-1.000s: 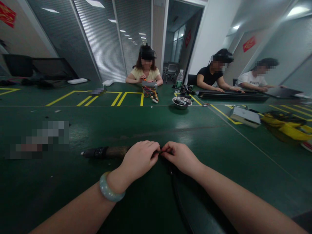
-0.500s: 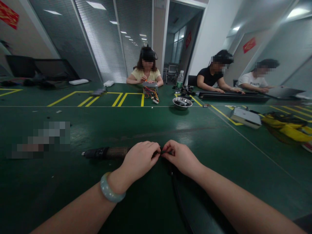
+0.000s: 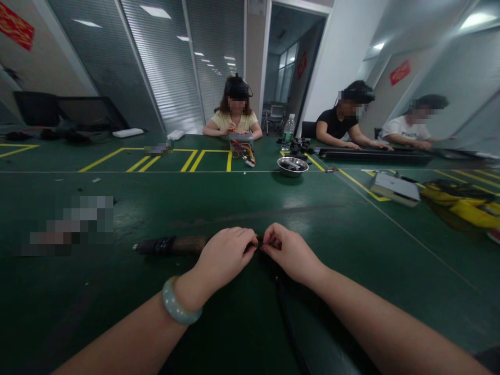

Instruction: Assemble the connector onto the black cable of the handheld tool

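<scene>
A dark stick-shaped tool (image 3: pixel 189 245) lies across the green table, with a metal tip at its left end, a black front part and a brownish middle. My left hand (image 3: pixel 230 250), a pale bracelet on its wrist, is closed over the tool's right part and covers it. Fingertip to fingertip with it, my right hand (image 3: pixel 289 250) is pinched around something small and dark, too hidden to make out. From beneath the right hand a black cable (image 3: pixel 287 317) runs down toward the near edge.
Across the green table (image 3: pixel 156 195) stand a metal bowl (image 3: pixel 292 167) of dark parts, a bottle (image 3: pixel 288 133) and a grey box with coloured wires (image 3: pixel 242 148). A white box (image 3: pixel 394 188) and a yellow bundle (image 3: pixel 461 203) lie right. Several people sit opposite.
The view has shifted very slightly. My right fingertips have moved a little, and the dark piece between them shows less. My left hand keeps its place on the tool.
</scene>
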`<state>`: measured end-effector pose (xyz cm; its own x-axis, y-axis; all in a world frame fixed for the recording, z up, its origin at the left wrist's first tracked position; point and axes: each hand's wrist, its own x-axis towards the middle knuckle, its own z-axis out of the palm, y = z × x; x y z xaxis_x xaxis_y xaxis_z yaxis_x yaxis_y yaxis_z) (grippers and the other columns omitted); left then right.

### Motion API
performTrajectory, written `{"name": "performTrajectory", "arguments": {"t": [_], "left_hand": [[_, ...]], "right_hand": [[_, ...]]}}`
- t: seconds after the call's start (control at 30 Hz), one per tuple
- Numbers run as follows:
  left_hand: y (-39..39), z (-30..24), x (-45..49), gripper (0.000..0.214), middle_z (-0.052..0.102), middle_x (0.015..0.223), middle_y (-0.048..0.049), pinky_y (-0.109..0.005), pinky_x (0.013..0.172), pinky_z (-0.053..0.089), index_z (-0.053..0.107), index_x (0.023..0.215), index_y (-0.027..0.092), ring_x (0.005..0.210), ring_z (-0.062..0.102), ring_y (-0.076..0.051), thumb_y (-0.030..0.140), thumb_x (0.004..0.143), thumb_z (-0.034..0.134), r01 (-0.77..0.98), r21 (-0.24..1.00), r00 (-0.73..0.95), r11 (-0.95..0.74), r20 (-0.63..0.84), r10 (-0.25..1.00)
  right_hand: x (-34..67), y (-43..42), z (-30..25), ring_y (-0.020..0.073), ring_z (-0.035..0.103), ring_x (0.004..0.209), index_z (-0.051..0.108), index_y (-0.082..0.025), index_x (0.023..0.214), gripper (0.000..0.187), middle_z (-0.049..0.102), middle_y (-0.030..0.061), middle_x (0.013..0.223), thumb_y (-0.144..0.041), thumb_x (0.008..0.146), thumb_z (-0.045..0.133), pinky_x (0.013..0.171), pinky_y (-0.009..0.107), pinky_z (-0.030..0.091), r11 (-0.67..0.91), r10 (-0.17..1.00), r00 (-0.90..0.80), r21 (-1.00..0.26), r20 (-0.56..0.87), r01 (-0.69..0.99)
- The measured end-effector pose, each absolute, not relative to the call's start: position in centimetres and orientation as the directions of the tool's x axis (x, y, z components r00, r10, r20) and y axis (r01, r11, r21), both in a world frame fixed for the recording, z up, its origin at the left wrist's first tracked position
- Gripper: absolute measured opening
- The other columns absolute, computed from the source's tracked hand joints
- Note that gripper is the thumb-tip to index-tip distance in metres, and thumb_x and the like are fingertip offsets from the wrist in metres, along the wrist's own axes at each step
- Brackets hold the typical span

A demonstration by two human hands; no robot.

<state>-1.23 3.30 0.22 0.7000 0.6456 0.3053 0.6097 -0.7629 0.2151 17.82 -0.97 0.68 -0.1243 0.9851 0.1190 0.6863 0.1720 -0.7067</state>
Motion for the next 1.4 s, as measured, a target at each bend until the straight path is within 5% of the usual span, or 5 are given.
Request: {"name": "performTrajectory", "arguments": {"t": [1.4], "left_hand": [[3.09,0.24,-1.12,0.009,0.061,0.089,0.0001,-0.034,0.077,0.043,0.057,0.095,0.022,0.086,0.058,-0.019,0.023,0.086,0.058,0.629,0.244,0.679,-0.738,0.291,0.674]], "right_hand": [[18.17,-0.59,0.47,0.0126,0.058,0.073,0.058,-0.023,0.091,0.016,0.065,-0.0042,0.079,-0.016,0.08,0.066,0.063,0.023,0.037,0.236,0.972,-0.18,-0.633,0.153,0.738]]}}
